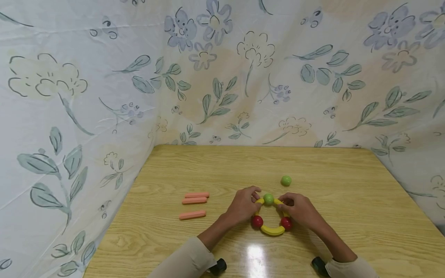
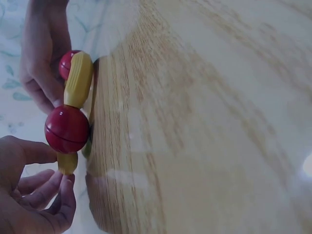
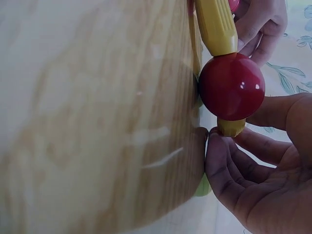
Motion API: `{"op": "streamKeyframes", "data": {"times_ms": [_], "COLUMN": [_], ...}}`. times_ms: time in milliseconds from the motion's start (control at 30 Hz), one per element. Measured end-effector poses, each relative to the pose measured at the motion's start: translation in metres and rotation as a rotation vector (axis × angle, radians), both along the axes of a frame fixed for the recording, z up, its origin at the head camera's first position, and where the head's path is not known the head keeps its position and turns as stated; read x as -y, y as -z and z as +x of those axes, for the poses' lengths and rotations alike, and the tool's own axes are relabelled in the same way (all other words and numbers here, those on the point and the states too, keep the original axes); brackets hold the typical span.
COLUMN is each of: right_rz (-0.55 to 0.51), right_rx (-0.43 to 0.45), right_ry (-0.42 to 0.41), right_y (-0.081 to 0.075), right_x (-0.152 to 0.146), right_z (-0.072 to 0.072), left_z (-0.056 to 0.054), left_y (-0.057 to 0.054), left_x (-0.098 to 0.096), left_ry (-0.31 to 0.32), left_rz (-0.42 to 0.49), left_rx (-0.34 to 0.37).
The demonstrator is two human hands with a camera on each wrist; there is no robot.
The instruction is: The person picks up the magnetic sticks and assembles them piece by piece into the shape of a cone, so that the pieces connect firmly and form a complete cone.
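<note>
A ring of curved yellow toy rods and balls lies near the middle of the table in the head view. Its green ball is at the far side, with a red ball at near left and another red ball at near right. One curved yellow rod joins the red balls. My left hand pinches the left yellow rod beside its red ball. On the other side, my right hand pinches the right yellow rod. Fingers partly cover both side rods.
A loose green ball sits beyond the ring, slightly right. Several salmon-coloured straight rods lie to the left, one of them apart and nearer. The wooden table meets a floral cloth at its back and sides.
</note>
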State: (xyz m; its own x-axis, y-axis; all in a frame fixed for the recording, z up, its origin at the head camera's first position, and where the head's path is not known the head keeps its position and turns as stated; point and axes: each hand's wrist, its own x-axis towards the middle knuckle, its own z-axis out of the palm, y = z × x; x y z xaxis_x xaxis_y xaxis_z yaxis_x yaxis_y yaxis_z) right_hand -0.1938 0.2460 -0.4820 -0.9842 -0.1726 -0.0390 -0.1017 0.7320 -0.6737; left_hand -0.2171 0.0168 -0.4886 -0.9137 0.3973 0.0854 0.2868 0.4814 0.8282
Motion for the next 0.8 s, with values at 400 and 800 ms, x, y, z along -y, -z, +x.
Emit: {"op": "streamKeyframes", "data": {"times_ms": [400,800], "right_rz": [0.003,-0.061], "right_rx": [-0.004,-0.097], "right_ry": [-0.035,-0.225], "right_y": [-0.003,-0.014], "right_x": [-0.002,0.012], "right_z": [-0.005,-0.017], "left_z": [0.005,0.034], "left_y": [-0.002,-0.019], "left_x": [0.008,0.061], "left_ry": [0.025,-0.002], "left_rz": [0.002,-0.018], "left_rx": [-0.004,-0.017]}}
